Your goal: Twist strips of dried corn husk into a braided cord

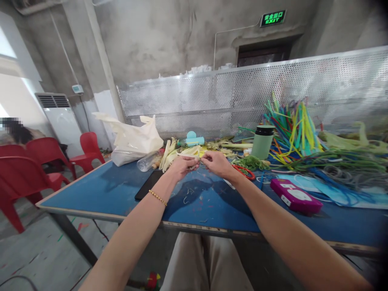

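Note:
My left hand (182, 166), below a gold bead bracelet (157, 197), is closed in a pinch above the blue table. Just to its right my right hand (218, 164) has thumb and fingertips pressed together. Between the two sets of fingertips is a pale, thin strip (198, 158), partly hidden by the fingers; its kind is unclear. Behind the hands lie pale yellow, husk-like strips (169, 155). Under my left wrist a flat black tablet-like object (148, 186) rests on the table. Small pale scraps (190, 190) are scattered below the hands.
A white plastic bag (133, 135) and a clear bottle (148, 161) stand left on the blue table (109, 192). To the right are a green tumbler (262, 143), colourful strips (303, 129), a red ring-shaped coil (246, 173), a purple box (295, 196) and light-blue sheets (342, 194).

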A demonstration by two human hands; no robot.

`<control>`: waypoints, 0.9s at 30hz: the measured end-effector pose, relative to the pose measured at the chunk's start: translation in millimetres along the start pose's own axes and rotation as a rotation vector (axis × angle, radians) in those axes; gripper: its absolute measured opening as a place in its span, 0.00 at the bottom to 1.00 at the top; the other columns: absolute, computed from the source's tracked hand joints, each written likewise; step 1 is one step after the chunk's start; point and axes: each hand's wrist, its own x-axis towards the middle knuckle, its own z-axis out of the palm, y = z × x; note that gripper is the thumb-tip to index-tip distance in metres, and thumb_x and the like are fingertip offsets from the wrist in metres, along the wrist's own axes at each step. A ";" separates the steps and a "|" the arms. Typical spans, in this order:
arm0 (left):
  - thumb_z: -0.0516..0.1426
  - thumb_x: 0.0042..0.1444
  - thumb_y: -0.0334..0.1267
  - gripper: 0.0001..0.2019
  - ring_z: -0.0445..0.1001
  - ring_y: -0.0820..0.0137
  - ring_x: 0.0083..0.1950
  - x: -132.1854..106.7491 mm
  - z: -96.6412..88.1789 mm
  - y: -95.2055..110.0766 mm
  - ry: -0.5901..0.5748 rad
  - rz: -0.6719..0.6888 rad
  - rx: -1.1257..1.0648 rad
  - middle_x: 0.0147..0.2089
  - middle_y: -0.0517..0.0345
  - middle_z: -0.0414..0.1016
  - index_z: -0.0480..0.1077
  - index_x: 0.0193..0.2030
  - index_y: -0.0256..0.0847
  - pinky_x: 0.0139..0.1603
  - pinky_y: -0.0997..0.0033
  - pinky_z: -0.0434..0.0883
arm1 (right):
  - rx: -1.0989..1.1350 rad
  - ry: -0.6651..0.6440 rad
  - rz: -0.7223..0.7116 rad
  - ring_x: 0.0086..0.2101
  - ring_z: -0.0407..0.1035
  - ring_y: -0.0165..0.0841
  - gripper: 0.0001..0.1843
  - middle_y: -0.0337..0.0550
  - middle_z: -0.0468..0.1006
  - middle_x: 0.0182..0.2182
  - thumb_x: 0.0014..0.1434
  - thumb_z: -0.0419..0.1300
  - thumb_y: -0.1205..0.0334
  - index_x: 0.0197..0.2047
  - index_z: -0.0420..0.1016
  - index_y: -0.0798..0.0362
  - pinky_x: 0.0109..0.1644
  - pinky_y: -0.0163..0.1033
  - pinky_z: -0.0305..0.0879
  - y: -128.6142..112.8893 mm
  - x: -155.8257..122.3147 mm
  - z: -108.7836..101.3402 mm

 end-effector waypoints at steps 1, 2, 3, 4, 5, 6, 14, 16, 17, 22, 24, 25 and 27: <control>0.69 0.39 0.30 0.08 0.70 0.75 0.27 0.2 -0.3 0.0 0.003 0.000 -0.002 0.25 0.55 0.73 0.75 0.26 0.32 0.33 0.73 0.68 | -0.008 0.000 -0.001 0.25 0.68 0.30 0.09 0.41 0.75 0.21 0.56 0.56 0.64 0.28 0.75 0.57 0.31 0.33 0.60 -0.2 0.1 -0.2; 0.69 0.39 0.30 0.08 0.70 0.75 0.27 0.3 -0.4 0.0 0.007 -0.001 -0.005 0.25 0.55 0.73 0.75 0.26 0.32 0.34 0.73 0.68 | -0.016 -0.003 -0.001 0.25 0.67 0.30 0.09 0.41 0.75 0.21 0.56 0.56 0.64 0.29 0.74 0.57 0.31 0.33 0.60 -0.2 0.3 -0.4; 0.69 0.39 0.30 0.08 0.70 0.75 0.27 0.3 -0.5 0.1 0.012 -0.003 -0.009 0.25 0.55 0.73 0.75 0.26 0.32 0.34 0.73 0.69 | -0.023 -0.005 0.000 0.25 0.67 0.30 0.09 0.41 0.75 0.21 0.56 0.55 0.64 0.28 0.74 0.57 0.31 0.33 0.60 0.0 0.4 -0.6; 0.69 0.39 0.29 0.08 0.70 0.75 0.27 0.2 -0.4 0.3 0.019 -0.005 -0.015 0.25 0.55 0.73 0.75 0.26 0.32 0.34 0.73 0.69 | -0.028 -0.006 0.000 0.25 0.67 0.29 0.09 0.41 0.74 0.21 0.57 0.55 0.64 0.28 0.74 0.57 0.31 0.33 0.59 0.2 0.4 -0.7; 0.69 0.39 0.29 0.08 0.70 0.75 0.27 0.1 -0.2 0.5 0.026 -0.007 -0.020 0.25 0.55 0.73 0.75 0.26 0.32 0.34 0.74 0.69 | -0.031 -0.003 0.000 0.25 0.67 0.29 0.09 0.40 0.74 0.21 0.57 0.55 0.64 0.28 0.74 0.56 0.31 0.33 0.59 0.4 0.4 -0.9; 0.69 0.39 0.29 0.08 0.70 0.75 0.27 -0.2 0.2 0.8 0.033 -0.010 -0.026 0.25 0.55 0.73 0.75 0.26 0.32 0.33 0.74 0.69 | -0.031 -0.001 -0.001 0.25 0.67 0.29 0.09 0.40 0.74 0.21 0.56 0.55 0.64 0.28 0.73 0.56 0.31 0.33 0.59 0.5 0.3 -1.0; 0.70 0.39 0.27 0.09 0.70 0.75 0.28 0.6 -0.2 -0.5 0.028 0.002 -0.057 0.25 0.56 0.72 0.73 0.26 0.33 0.33 0.73 0.70 | -0.051 -0.003 -0.013 0.28 0.67 0.31 0.09 0.42 0.75 0.23 0.56 0.54 0.65 0.28 0.73 0.56 0.34 0.34 0.60 2.3 0.3 -0.2; 0.70 0.39 0.28 0.09 0.71 0.75 0.29 2.3 -1.2 -1.3 0.029 0.013 -0.059 0.26 0.55 0.73 0.74 0.26 0.33 0.33 0.73 0.70 | -0.087 0.057 -0.030 0.31 0.68 0.32 0.08 0.44 0.76 0.27 0.56 0.54 0.65 0.29 0.74 0.56 0.37 0.35 0.61 4.9 2.2 0.4; 0.70 0.39 0.29 0.09 0.72 0.74 0.29 3.4 -1.7 -1.8 0.036 0.018 -0.061 0.27 0.54 0.74 0.74 0.27 0.33 0.33 0.72 0.69 | -0.112 0.109 -0.034 0.33 0.68 0.32 0.08 0.45 0.77 0.29 0.55 0.54 0.65 0.29 0.74 0.56 0.38 0.35 0.61 6.0 3.1 0.6; 0.71 0.36 0.35 0.14 0.70 0.74 0.27 10.8 -5.0 -7.7 0.112 0.065 -0.056 0.30 0.52 0.77 0.77 0.30 0.33 0.29 0.73 0.64 | -0.066 0.057 0.066 0.25 0.61 0.30 0.16 0.39 0.68 0.20 0.56 0.55 0.57 0.21 0.70 0.55 0.31 0.35 0.54 1.3 2.4 4.9; 0.71 0.36 0.37 0.14 0.69 0.76 0.27 13.6 -6.8 -11.4 0.110 0.085 -0.042 0.31 0.52 0.78 0.78 0.31 0.33 0.29 0.73 0.63 | 0.031 -0.055 0.097 0.21 0.55 0.27 0.20 0.35 0.59 0.15 0.55 0.55 0.53 0.18 0.68 0.55 0.27 0.35 0.48 -3.5 -0.3 10.6; 0.71 0.37 0.39 0.15 0.69 0.76 0.28 14.9 -7.7 -13.3 0.100 0.090 -0.031 0.32 0.52 0.78 0.78 0.31 0.33 0.29 0.73 0.62 | 0.074 -0.077 0.096 0.20 0.53 0.26 0.20 0.34 0.57 0.14 0.55 0.55 0.52 0.17 0.67 0.55 0.26 0.35 0.47 -5.5 -1.8 14.2; 0.71 0.36 0.41 0.17 0.70 0.75 0.29 16.7 -9.2 -16.5 0.086 0.096 -0.019 0.33 0.52 0.78 0.78 0.33 0.34 0.29 0.74 0.62 | 0.178 -0.076 0.118 0.20 0.51 0.25 0.19 0.33 0.56 0.13 0.53 0.55 0.53 0.17 0.66 0.55 0.25 0.34 0.46 -7.7 -4.1 21.5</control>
